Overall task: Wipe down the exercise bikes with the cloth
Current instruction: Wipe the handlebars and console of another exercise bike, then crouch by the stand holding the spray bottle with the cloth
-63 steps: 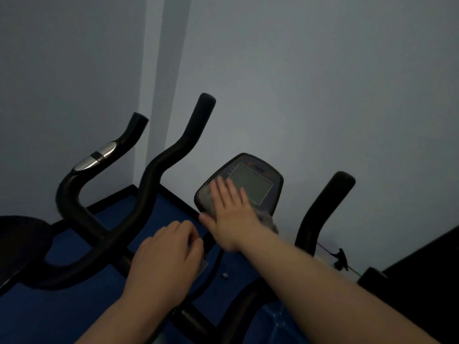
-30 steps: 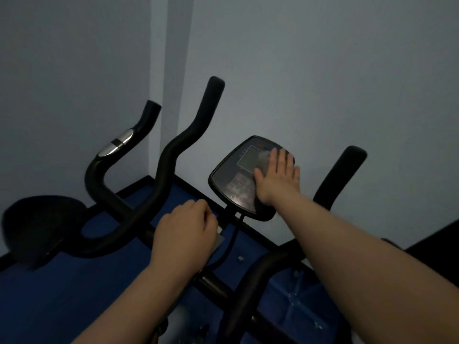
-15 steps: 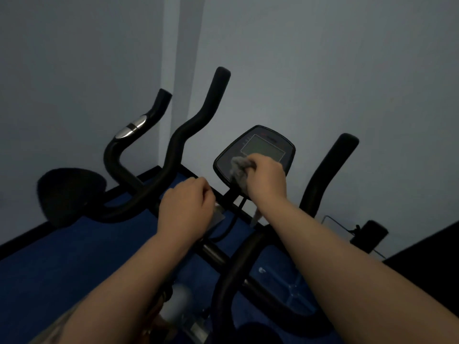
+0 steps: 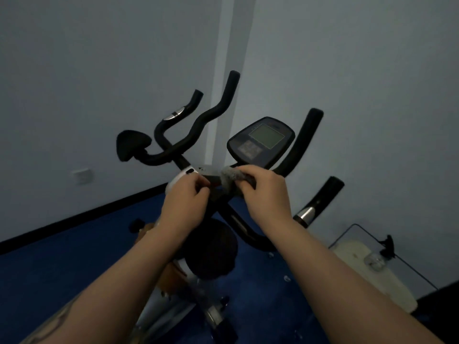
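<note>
An exercise bike stands before me with black curved handlebars [image 4: 211, 112] and a dark console [image 4: 260, 142] with a grey screen. My right hand [image 4: 263, 192] grips a grey cloth [image 4: 232, 175], bunched against the handlebar stem just below the console. My left hand [image 4: 186, 197] is closed on the stem beside a white clamp [image 4: 185, 173], a little left of the cloth. The bike's lower frame is partly hidden behind my forearms.
A black saddle [image 4: 131, 145] of a second bike and its handle [image 4: 182, 112] sit at the left. Blue floor [image 4: 62, 256] runs to grey walls. A wall socket [image 4: 82, 176] is at the left. A white object [image 4: 372, 269] with a thin cable lies at the right.
My right hand left the console screen and dropped with the cloth to the stem below it. My left hand stayed on the stem. The view pulled back from the bike.
</note>
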The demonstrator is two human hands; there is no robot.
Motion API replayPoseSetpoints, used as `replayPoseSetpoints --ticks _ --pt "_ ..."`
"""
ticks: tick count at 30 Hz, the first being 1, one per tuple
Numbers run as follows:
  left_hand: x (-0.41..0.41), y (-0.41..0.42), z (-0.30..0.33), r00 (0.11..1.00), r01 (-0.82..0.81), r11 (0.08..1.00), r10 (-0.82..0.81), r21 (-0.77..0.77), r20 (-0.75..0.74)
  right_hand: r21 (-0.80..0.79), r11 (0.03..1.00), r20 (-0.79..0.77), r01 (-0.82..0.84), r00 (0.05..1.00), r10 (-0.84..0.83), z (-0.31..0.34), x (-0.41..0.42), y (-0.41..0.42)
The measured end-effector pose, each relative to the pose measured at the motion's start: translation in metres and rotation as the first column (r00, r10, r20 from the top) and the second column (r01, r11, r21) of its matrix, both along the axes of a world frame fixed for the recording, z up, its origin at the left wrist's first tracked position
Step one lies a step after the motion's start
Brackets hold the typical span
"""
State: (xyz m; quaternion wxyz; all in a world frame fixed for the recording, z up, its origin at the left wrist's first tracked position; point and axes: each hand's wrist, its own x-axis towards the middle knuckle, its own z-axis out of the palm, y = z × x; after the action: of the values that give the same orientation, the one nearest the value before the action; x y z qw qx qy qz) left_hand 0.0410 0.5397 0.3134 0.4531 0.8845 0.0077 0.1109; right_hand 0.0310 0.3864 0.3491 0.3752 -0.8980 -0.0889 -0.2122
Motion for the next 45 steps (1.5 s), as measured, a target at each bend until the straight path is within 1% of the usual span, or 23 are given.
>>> replayPoseSetpoints --ticks 2,4,7,8,10,12,15,18,20,22,24,25,28,32,37,42,45 --pt "-0.027 -0.011 0.002 1.0 -0.008 0.999 0.007 -0.032 -0.017 0.02 1.0 -0.015 0.001 1.0 -0.001 -0.01 -0.024 -0.015" --pt "-0.054 -0.022 0.0 1.0 -0.006 1.0 0.006 -0.021 -0.003 0.062 0.998 -0.046 0.013 0.999 -0.01 -0.023 -0.048 -0.029" --pt "-0.087 -0.035 -0.01 0.996 -0.02 0.997 0.014 0.073 0.087 0.126 0.991 -0.081 0.039 0.996 -0.028 -0.04 -0.081 -0.047" --pt "-0.096 -0.04 -0.013 0.995 -0.01 0.997 0.002 0.077 0.102 0.145 0.988 -0.086 0.051 0.996 -0.039 -0.043 -0.091 -0.052" --pt "-0.113 -0.051 -0.02 0.996 0.04 0.998 -0.043 0.046 0.077 0.166 0.984 -0.111 0.068 0.993 -0.049 -0.049 -0.109 -0.06" --pt "-0.124 -0.06 -0.029 0.994 0.07 0.991 -0.079 0.116 0.078 0.167 0.982 -0.152 0.089 0.986 -0.064 -0.056 -0.124 -0.068" --pt "-0.135 -0.073 -0.04 0.989 0.081 0.971 -0.106 0.227 0.1 0.16 0.973 -0.249 0.165 0.961 -0.122 -0.071 -0.144 -0.081" --pt "-0.145 -0.088 -0.049 0.975 0.117 0.932 -0.173 0.343 0.138 0.14 0.955 -0.331 0.263 0.921 -0.206 -0.089 -0.166 -0.095" --pt "-0.15 -0.098 -0.056 0.958 0.173 0.907 -0.246 0.383 0.148 0.103 0.942 -0.372 0.319 0.891 -0.261 -0.101 -0.18 -0.104" --pt "-0.153 -0.109 -0.066 0.924 0.281 0.889 -0.352 0.362 0.148 0.052 0.927 -0.429 0.371 0.847 -0.314 -0.113 -0.193 -0.113" --pt "-0.157 -0.121 -0.082 0.884 0.427 0.862 -0.462 0.272 0.077 -0.007 0.9 -0.478 0.436 0.789 -0.386 -0.125 -0.205 -0.124" --pt "-0.16 -0.128 -0.091 0.862 0.482 0.839 -0.505 0.251 0.035 -0.032 0.883 -0.491 0.468 0.763 -0.422 -0.13 -0.213 -0.129" --pt "-0.17 -0.154 -0.119 0.8 0.591 0.766 -0.597 0.255 -0.06 -0.096 0.841 -0.521 0.532 0.693 -0.498 -0.147 -0.239 -0.149" --pt "-0.18 -0.195 -0.138 0.72 0.692 0.668 -0.668 0.273 -0.19 -0.154 0.799 -0.547 0.582 0.623 -0.559 -0.159 -0.269 -0.185" --pt "-0.173 -0.259 -0.151 0.636 0.768 0.557 -0.722 0.316 -0.273 -0.255 0.761 -0.558 0.596 0.552 -0.619 -0.183 -0.278 -0.244" --pt "-0.157 -0.34 -0.162 0.622 0.782 0.531 -0.703 0.327 -0.345 -0.285 0.746 -0.578 0.603 0.512 -0.635 -0.202 -0.27 -0.319" --pt "-0.151 -0.387 -0.167 0.615 0.787 0.515 -0.697 0.339 -0.37 -0.298 0.753 -0.585 0.586 0.511 -0.63 -0.209 -0.262 -0.361"
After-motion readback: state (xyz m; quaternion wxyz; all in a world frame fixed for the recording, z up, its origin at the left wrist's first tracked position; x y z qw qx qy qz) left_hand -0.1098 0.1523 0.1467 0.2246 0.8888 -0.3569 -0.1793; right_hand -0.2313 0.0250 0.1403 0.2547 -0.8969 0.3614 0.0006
